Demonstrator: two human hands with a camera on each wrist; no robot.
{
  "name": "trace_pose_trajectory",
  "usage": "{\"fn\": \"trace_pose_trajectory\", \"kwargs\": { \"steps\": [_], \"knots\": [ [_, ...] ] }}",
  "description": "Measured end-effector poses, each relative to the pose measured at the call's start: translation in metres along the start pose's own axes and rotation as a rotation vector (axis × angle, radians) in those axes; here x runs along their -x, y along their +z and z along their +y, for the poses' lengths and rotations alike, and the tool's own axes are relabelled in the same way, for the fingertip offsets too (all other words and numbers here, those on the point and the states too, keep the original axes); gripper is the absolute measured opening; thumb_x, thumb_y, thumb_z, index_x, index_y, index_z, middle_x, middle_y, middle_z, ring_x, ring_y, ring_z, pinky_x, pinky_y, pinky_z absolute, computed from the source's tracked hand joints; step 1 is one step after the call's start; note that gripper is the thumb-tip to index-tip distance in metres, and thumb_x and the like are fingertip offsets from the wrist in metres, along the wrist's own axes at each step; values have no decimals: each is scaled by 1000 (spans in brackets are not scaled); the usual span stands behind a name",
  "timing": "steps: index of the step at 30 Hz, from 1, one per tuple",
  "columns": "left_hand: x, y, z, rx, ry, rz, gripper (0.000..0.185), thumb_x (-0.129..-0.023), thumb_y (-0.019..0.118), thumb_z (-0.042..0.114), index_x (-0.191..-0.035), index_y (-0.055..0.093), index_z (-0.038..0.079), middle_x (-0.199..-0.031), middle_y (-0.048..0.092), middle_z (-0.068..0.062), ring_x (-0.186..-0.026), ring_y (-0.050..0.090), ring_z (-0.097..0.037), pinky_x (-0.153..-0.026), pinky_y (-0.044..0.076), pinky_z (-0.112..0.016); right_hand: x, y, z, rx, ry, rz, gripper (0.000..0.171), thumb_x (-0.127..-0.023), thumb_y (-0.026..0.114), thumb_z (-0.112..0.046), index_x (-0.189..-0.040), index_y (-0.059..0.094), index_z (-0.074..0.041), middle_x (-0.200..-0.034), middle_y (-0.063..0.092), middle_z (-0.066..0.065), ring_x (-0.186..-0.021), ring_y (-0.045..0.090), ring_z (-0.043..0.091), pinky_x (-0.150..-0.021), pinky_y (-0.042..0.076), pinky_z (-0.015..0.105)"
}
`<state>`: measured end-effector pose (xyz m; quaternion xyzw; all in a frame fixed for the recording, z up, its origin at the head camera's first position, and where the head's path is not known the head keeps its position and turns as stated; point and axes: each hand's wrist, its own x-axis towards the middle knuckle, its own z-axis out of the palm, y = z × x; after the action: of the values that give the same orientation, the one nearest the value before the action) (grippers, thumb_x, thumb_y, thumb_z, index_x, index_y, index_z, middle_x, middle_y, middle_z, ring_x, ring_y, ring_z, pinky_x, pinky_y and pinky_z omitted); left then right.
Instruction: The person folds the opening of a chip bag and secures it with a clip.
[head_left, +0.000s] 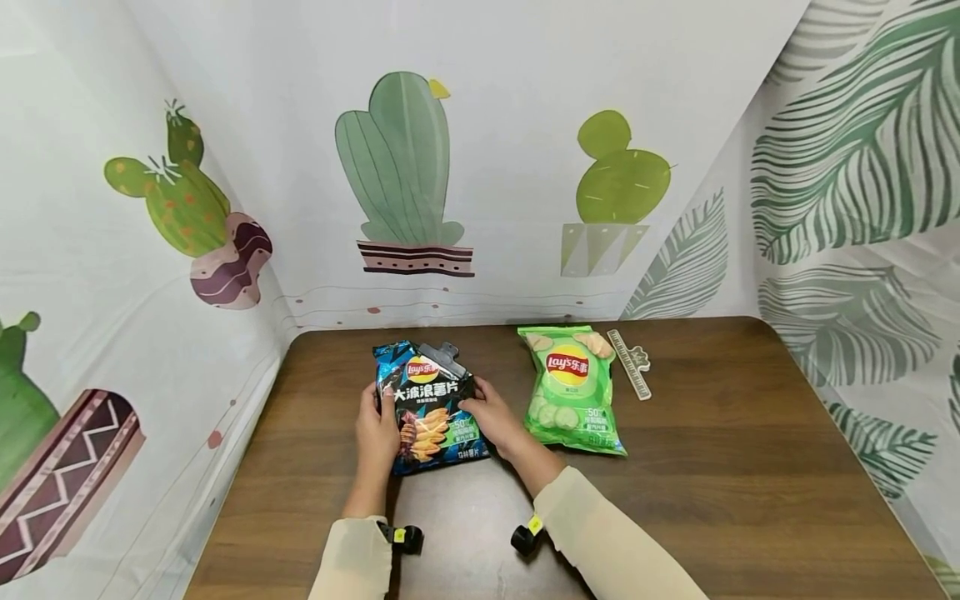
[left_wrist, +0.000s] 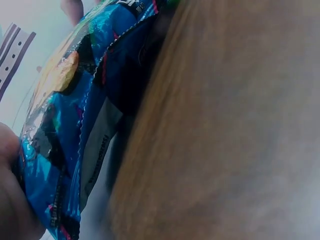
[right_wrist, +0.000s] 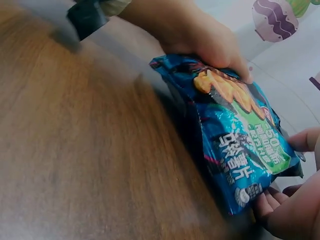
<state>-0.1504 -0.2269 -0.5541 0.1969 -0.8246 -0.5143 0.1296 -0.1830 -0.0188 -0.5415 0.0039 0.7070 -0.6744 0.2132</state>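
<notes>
A blue and black bag of chips (head_left: 427,417) is held between both hands on the left half of the table. My left hand (head_left: 377,429) grips its left side, thumb on the front. On the right side, my right hand (head_left: 495,419) holds the bag with its thumb over the front and fingers curled under the edge, as the right wrist view shows. A grey metal clip (head_left: 444,358) sits at the bag's top right edge. In the left wrist view the bag's lower edge (left_wrist: 80,135) appears tilted up from the table.
A green bag of chips (head_left: 572,392) lies to the right of the hands. Beside it is a white ruler (head_left: 632,365) with a decorated edge. The brown wooden table (head_left: 720,483) ends at a white cloth backdrop (head_left: 517,167) printed with cacti and leaves.
</notes>
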Motion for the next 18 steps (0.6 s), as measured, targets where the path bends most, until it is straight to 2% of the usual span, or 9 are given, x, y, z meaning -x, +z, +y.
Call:
{"fn": "trace_pose_trajectory", "kwargs": {
  "steps": [6, 13, 18],
  "knots": [
    [-9, -1, 1, -14, 0, -14, 48, -107, 47, 38, -144, 48, 6, -137, 60, -25, -123, 59, -39, -106, 45, -56, 3, 0, 2, 62, -29, -41, 79, -96, 60, -27, -160, 20, -3, -159, 33, 28, -146, 35, 44, -119, 32, 57],
    [-19, -5, -1, -36, -8, -27, 50, -107, 47, 40, -143, 51, 6, -134, 62, -25, -119, 60, -39, -104, 46, -56, 5, 2, 7, 204, -71, -50, 77, -101, 56, -35, -160, 21, -1, -157, 34, 27, -144, 39, 42, -117, 35, 57],
    [-23, -4, -6, -39, -47, -39, 49, -107, 46, 39, -143, 51, 6, -114, 62, -19, -107, 57, -33, -96, 44, -47, 5, 2, 7, 234, -91, -39, 72, -102, 53, -33, -160, 22, -4, -156, 36, 24, -141, 42, 39, -115, 37, 55]
  ]
}}
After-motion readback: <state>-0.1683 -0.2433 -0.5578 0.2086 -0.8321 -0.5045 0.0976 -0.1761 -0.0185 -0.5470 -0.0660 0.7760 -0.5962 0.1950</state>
